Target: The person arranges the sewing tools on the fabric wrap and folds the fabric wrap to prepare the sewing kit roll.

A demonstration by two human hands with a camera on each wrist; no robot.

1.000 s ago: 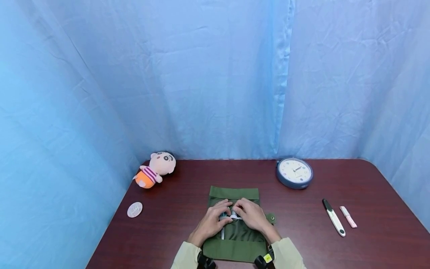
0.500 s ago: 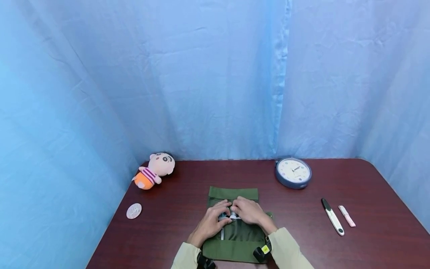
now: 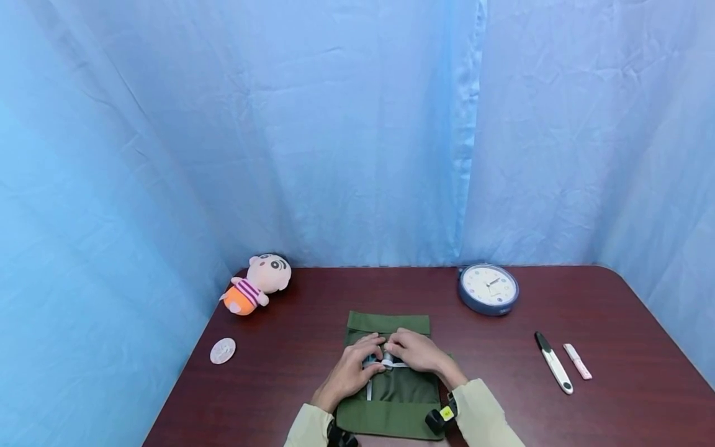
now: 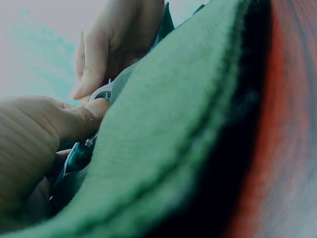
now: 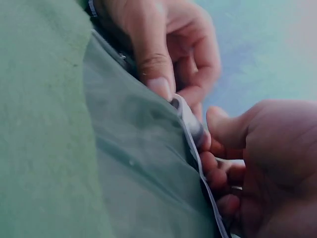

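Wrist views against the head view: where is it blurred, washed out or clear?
Left wrist: green cloth edge and tabletop blurred, upper-left background washed out; right wrist: cloth at left soft, greenish cast overall; head: clock outline clear, curtain brightest at left.

Pouch [image 3: 390, 421] on table [image 3: 268, 397], curtain [image 3: 335, 155] behind. Left of pouch: disc [image 3: 223, 351] before doll [image 3: 254, 287]. Right, farther back: clock [image 3: 487, 289].

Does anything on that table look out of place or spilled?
Slightly: the clock lies face up rather than upright, and the doll lies near the left edge of the table. No spill or damage shows.
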